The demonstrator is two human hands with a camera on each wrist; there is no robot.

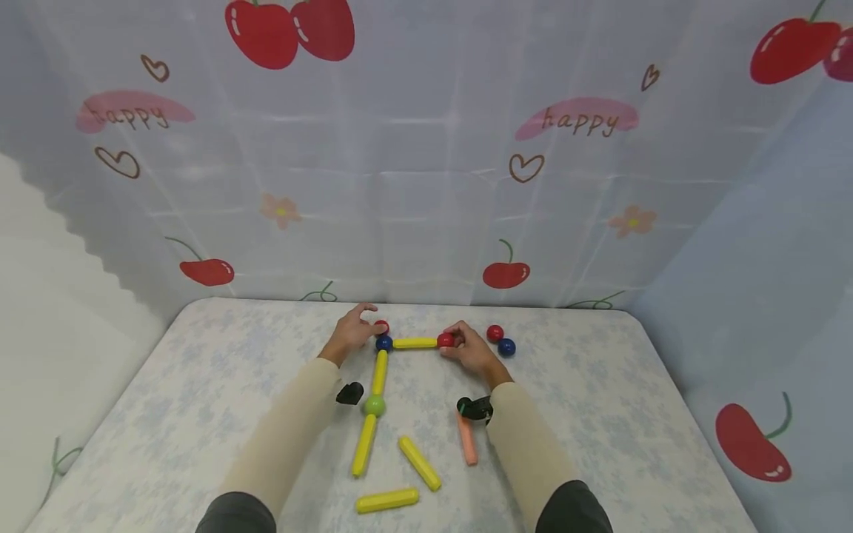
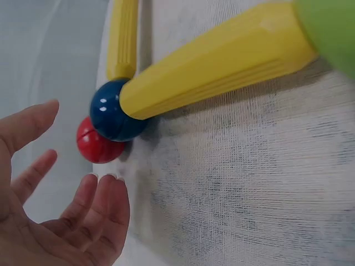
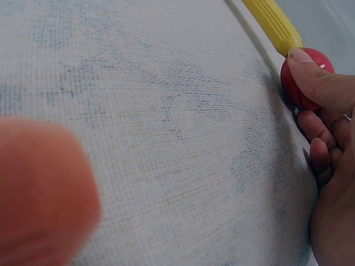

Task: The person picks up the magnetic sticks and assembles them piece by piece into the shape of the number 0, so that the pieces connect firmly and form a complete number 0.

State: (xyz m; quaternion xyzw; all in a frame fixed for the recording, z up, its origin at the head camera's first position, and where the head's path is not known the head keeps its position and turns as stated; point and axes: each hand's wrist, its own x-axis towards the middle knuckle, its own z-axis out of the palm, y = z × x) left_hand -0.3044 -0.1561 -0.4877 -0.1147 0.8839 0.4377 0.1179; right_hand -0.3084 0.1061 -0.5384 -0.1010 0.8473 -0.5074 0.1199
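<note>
Loose yellow sticks (image 1: 387, 500) lie closest on the worktop (image 1: 600, 414). Left hand (image 1: 349, 333) has its fingers (image 2: 105, 205) spread wide, holding nothing, beside a red ball (image 2: 97, 146) that touches the blue ball (image 2: 113, 116). Right hand (image 1: 469, 348) pinches another red ball (image 3: 304, 77) at the end of a yellow stick (image 1: 415, 343).

The cloth-covered table (image 1: 600, 414) carries joined yellow rods (image 1: 378, 371) and balls (image 1: 383, 343), seemingly 3 loose sticks (image 1: 418, 463).

Orange stick (image 3: 41, 194) blurred, green ball (image 2: 327, 25) cut off
</note>
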